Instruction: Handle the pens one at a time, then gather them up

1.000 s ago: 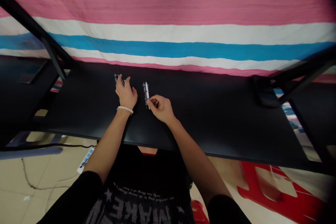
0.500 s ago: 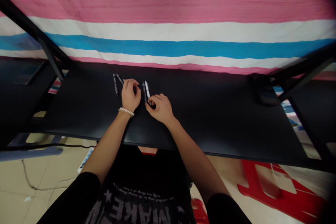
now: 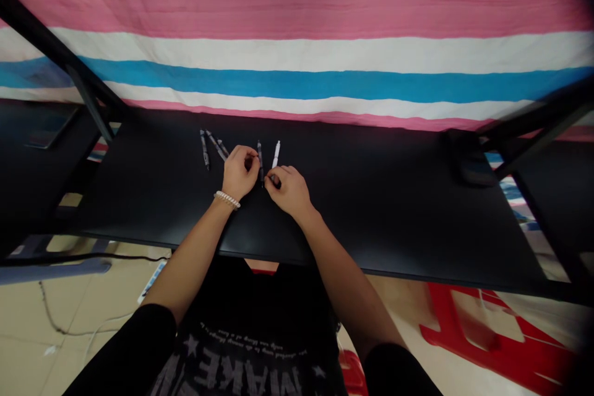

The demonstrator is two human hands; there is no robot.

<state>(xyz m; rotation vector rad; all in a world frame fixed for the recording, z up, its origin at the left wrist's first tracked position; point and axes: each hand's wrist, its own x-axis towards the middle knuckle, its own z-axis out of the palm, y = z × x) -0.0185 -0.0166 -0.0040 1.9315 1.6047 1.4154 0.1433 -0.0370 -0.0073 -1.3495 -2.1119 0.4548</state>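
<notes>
Several pens lie on a black table. My left hand [image 3: 240, 173], with a pale coiled band on its wrist, has curled fingers whose tips meet a dark pen [image 3: 260, 164] standing lengthwise between my hands. My right hand [image 3: 291, 190] is closed around the lower end of a white pen [image 3: 277, 153]; its fingers cover that end. To the left of my left hand lie a dark pen [image 3: 205, 150] and two more slanted dark pens, one [image 3: 215, 144] beside the other [image 3: 223, 148], whose near ends come close to my knuckles.
The black table [image 3: 371, 210] has a dark flat object [image 3: 468, 158] at its right end. A striped cloth [image 3: 297, 55] hangs behind it, between slanted black frame bars [image 3: 90, 102]. Below are a red plastic stool [image 3: 501, 334] and cables with a power strip [image 3: 152, 283].
The white pen has moved right in my right hand, apart from the dark pen beside it. My left hand has shifted right to that dark pen, uncovering more of the pens at left.
</notes>
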